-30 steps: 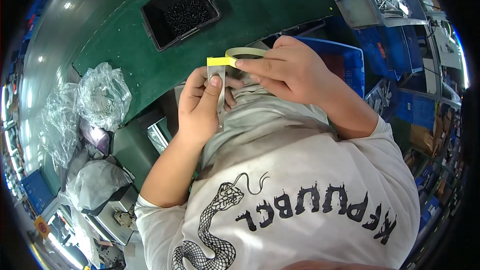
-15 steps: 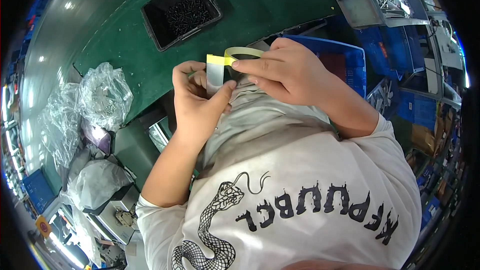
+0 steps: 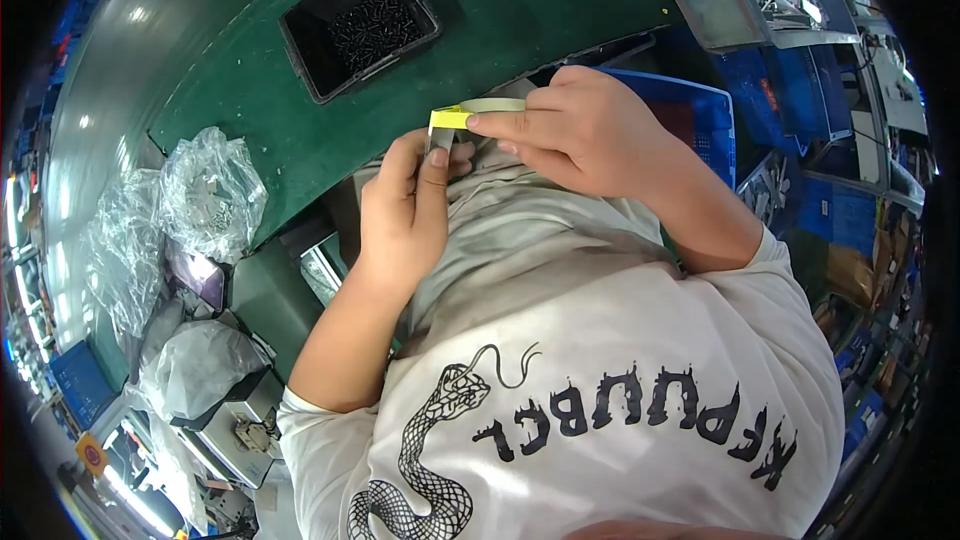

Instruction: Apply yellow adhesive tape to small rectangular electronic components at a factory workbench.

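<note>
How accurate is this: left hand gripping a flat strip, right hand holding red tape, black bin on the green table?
Red is wrong: the head view shows yellow tape in the right hand. The left hand grips a flat strip, and the black bin is on the green table.

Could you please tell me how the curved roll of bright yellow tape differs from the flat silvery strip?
Colour: the curved roll of bright yellow tape is yellow, while the flat silvery strip is grey.
Shape: the tape bends into a loop; the strip looks straight.
Hold: the right hand holds the tape; the left hand grips the strip.
Shared: they meet at the strip's upper end.
</note>
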Demonstrator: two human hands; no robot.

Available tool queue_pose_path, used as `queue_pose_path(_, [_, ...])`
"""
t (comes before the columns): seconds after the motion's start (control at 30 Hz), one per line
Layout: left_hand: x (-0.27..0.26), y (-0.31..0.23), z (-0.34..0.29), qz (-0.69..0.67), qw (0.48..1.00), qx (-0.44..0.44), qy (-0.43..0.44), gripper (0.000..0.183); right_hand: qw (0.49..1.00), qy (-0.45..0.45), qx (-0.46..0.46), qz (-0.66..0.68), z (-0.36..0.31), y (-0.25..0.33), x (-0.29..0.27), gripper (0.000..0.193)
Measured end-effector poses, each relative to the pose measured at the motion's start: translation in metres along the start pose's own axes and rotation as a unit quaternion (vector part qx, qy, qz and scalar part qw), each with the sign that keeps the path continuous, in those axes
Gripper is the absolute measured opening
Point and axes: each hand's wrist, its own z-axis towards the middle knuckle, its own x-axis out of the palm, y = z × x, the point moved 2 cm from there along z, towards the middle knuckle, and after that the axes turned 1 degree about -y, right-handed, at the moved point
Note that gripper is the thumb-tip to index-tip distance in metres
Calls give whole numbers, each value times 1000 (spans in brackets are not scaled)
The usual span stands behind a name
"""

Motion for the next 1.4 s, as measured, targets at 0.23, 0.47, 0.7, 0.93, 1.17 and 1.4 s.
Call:
queue_pose_path(0.23, [-1, -4, -1, -166, 983, -80, 14, 22, 1000, 1, -2, -25, -1, -2, -2, 39])
queue_pose_path(0.47, [-3, -4, -2, -163, 982, -90, 31, 23, 999, 0, -2, -36, -3, -4, 0, 40])
queue_pose_path(0.7, [-3, -1, -1, -209, 974, -76, 44, 22, 1000, -6, 7, -26, -4, -5, 5, 40])
queue_pose_path(0.93, [-9, -2, 4, -248, 960, -98, 84, 24, 997, 4, -46, -58, -3, -2, 8, 40])
queue_pose_path(1.17, [3, -3, 12, -129, 975, -177, -29, 21, 991, -27, -86, -102, -2, -9, 5, 36])
queue_pose_path(1.4, [0, -38, 50, 207, 970, 35, -120, 22, 971, -82, -125, -187, 24, -36, -19, 36])
